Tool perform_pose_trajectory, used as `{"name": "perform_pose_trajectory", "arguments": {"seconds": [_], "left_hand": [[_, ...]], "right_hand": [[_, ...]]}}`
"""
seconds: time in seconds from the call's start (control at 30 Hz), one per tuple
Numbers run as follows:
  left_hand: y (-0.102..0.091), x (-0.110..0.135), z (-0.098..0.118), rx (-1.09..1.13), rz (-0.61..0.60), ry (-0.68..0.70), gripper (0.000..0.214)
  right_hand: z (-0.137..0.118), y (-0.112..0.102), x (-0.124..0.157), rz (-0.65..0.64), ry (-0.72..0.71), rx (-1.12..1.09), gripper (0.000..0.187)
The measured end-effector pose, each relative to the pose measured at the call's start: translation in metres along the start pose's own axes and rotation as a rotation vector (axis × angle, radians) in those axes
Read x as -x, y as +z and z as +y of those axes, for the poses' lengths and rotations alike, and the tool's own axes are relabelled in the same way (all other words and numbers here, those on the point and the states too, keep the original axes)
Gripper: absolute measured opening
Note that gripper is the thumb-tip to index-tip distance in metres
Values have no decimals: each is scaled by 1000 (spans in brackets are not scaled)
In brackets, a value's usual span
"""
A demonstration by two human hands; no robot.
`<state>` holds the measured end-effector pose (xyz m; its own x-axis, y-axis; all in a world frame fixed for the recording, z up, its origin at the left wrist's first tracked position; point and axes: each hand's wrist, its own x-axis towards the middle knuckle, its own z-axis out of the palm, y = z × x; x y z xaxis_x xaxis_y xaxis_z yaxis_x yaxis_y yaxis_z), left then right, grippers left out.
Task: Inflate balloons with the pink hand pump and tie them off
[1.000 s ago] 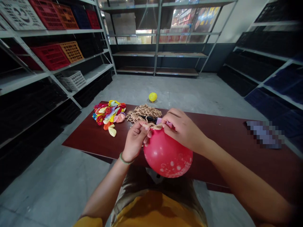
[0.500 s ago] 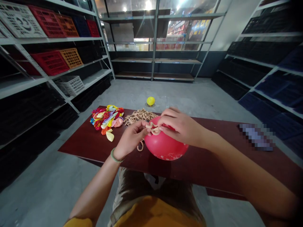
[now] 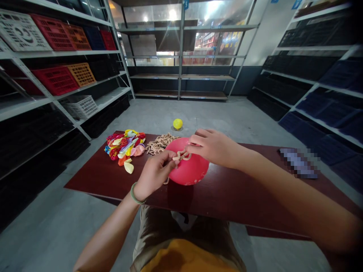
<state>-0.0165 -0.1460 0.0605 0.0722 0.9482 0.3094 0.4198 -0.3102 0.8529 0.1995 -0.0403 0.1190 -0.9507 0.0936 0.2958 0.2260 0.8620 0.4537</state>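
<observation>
An inflated red balloon (image 3: 189, 169) rests over the dark red table (image 3: 241, 196), between my two hands. My left hand (image 3: 154, 174), a green band on its wrist, is closed and pinches a beige rubber band (image 3: 181, 155) at the balloon's top. My right hand (image 3: 212, 147) lies over the balloon's far side, fingers pinched on the same band. One loose end of the band hangs below my left hand.
A heap of flat coloured balloons (image 3: 124, 145) and a pile of beige rubber bands (image 3: 159, 142) lie on the table's far left. A small yellow balloon (image 3: 177, 123) sits on the concrete floor beyond. Shelving with crates (image 3: 56, 77) lines both sides.
The balloon and both hands have moved away from me, out over the table and lower. The hands keep pinching the band at its top.
</observation>
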Motion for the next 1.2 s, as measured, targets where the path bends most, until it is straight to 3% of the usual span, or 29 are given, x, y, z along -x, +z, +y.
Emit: {"name": "perform_pose_trajectory", "arguments": {"seconds": [0.13,0.27,0.43,0.57,0.63,0.77,0.87,0.97,1.1,1.2], "left_hand": [[5,-5,-2,87,34,-27,22],[13,-16,-10,409,163,-106,21],[24,-27,-37,702,292,-57,22],[35,-32,-57,859,300,-56,21],[42,-34,-65,877,297,-72,24],[60,-36,-82,798,274,-80,23],[76,-34,-92,662,202,-89,15],[86,-33,-96,513,106,-79,12],[91,-37,-96,330,46,-48,9],[94,-46,-96,319,11,-50,11]], "right_hand": [[-4,6,3,91,22,45,21],[-7,3,0,238,263,-101,22],[-3,18,23,586,619,-477,70],[-11,58,49,790,1064,-1105,90],[-22,79,52,831,1179,-1468,98],[-50,102,36,858,1216,-1889,112],[-62,106,18,877,1087,-2040,106],[-64,108,9,892,1008,-2078,96],[-58,114,11,926,1020,-2074,84],[-52,121,16,939,1042,-2075,78]]}}
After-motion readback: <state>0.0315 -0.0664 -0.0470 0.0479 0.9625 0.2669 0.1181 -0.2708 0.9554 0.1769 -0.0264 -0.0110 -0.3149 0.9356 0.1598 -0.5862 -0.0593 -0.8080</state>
